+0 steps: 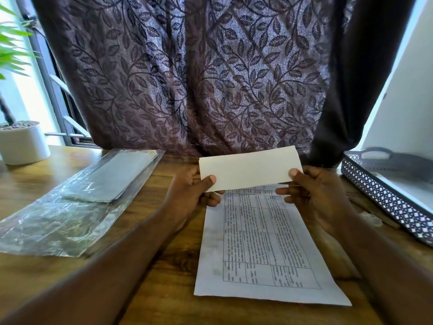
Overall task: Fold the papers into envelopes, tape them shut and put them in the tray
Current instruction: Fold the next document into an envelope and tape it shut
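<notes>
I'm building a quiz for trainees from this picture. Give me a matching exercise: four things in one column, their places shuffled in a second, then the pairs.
Things
1 folded white paper
2 printed sheet
3 plastic sleeve
4 grey lattice tray

Places
A on the right side of the table
B flat on the table, nearest the person
C pinched between left hand and right hand
D lying on the table's left side

Pairs: 1-C, 2-B, 3-D, 4-A

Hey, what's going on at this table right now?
A person holds a blank white envelope-sized paper by its two ends, the left hand and right hand each pinching it, thumb on top. It is raised just above a printed sheet lying flat on the wooden table. A grey tray sits to the right and a plastic sleeve to the left.
</notes>
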Demonstrator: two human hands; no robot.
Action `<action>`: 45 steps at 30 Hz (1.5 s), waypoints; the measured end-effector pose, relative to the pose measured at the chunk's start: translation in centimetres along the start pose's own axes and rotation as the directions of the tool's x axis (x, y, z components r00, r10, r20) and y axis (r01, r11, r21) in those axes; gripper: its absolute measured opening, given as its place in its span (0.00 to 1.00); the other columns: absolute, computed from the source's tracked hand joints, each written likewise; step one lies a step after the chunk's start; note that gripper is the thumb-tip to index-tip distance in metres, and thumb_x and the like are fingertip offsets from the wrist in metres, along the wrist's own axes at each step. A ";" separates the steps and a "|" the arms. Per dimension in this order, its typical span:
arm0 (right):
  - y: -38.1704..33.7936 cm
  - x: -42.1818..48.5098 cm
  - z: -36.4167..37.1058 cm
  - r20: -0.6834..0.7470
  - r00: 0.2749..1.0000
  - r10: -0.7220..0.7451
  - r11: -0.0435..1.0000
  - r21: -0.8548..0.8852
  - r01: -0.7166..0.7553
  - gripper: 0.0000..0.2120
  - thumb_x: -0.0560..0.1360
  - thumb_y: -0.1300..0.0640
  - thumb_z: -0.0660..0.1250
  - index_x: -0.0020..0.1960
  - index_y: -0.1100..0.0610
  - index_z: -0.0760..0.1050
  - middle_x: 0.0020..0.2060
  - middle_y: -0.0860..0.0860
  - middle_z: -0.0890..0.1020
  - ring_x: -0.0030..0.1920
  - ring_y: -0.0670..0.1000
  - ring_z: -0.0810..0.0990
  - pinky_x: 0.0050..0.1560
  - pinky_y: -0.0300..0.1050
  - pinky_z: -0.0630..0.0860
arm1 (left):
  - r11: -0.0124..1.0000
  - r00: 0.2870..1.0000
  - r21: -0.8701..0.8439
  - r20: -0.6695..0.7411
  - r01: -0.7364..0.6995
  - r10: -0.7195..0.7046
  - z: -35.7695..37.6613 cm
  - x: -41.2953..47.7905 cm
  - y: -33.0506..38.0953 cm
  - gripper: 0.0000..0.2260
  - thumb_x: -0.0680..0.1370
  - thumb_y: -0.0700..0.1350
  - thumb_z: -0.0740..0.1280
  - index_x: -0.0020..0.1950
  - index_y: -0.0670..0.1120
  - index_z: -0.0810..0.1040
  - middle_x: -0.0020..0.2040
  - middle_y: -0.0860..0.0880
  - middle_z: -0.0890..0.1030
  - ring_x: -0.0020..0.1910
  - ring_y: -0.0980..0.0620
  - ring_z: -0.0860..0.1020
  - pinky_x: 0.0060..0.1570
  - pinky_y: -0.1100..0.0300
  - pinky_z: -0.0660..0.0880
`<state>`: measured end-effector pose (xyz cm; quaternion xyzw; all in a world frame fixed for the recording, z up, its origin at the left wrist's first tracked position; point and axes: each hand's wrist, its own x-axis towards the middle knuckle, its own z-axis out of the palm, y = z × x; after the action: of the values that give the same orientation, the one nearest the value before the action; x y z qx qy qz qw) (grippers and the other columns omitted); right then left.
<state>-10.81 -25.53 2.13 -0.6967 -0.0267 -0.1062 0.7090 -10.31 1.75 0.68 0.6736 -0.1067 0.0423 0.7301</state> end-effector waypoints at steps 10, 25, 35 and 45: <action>-0.6 -2.2 4.2 0.195 0.980 0.034 0.999 -0.034 -0.028 0.11 0.83 0.61 0.61 0.63 0.58 0.75 0.46 0.59 0.87 0.40 0.62 0.86 0.37 0.49 0.81 | 0.905 0.988 -0.425 0.152 0.032 0.037 2.6 -1.7 0.6 0.16 0.75 0.44 0.68 0.61 0.39 0.79 0.56 0.39 0.84 0.56 0.42 0.83 0.58 0.48 0.80; 0.2 -2.2 4.6 0.315 0.948 0.042 0.995 -0.102 -0.010 0.13 0.82 0.61 0.63 0.66 0.56 0.73 0.49 0.56 0.87 0.44 0.62 0.87 0.41 0.48 0.82 | 0.876 0.997 -0.482 -0.081 -0.020 -0.021 1.7 -0.2 0.1 0.14 0.81 0.36 0.65 0.65 0.46 0.73 0.59 0.41 0.83 0.59 0.42 0.82 0.56 0.43 0.80; -0.2 -1.5 3.1 0.291 0.955 0.061 0.996 -0.087 -0.037 0.11 0.82 0.62 0.62 0.63 0.55 0.75 0.48 0.58 0.87 0.44 0.62 0.87 0.42 0.49 0.82 | 0.903 0.964 -0.429 -0.247 -0.021 -0.095 -0.1 0.6 1.3 0.03 0.82 0.41 0.64 0.54 0.45 0.77 0.49 0.45 0.87 0.50 0.49 0.85 0.44 0.54 0.84; 0.0 -0.1 -0.3 -0.014 1.000 -0.019 0.978 -0.207 0.016 0.16 0.82 0.52 0.62 0.42 0.58 0.81 0.33 0.53 0.85 0.34 0.51 0.82 0.39 0.47 0.75 | 0.961 0.997 0.276 -0.074 -0.005 0.027 0.0 0.5 -0.4 0.05 0.81 0.46 0.66 0.53 0.50 0.82 0.45 0.52 0.87 0.43 0.56 0.85 0.42 0.60 0.82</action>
<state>-10.94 -25.84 2.12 -0.7654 -0.0163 -0.1201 0.6320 -9.76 1.68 0.42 0.7657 -0.0771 0.0885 0.6324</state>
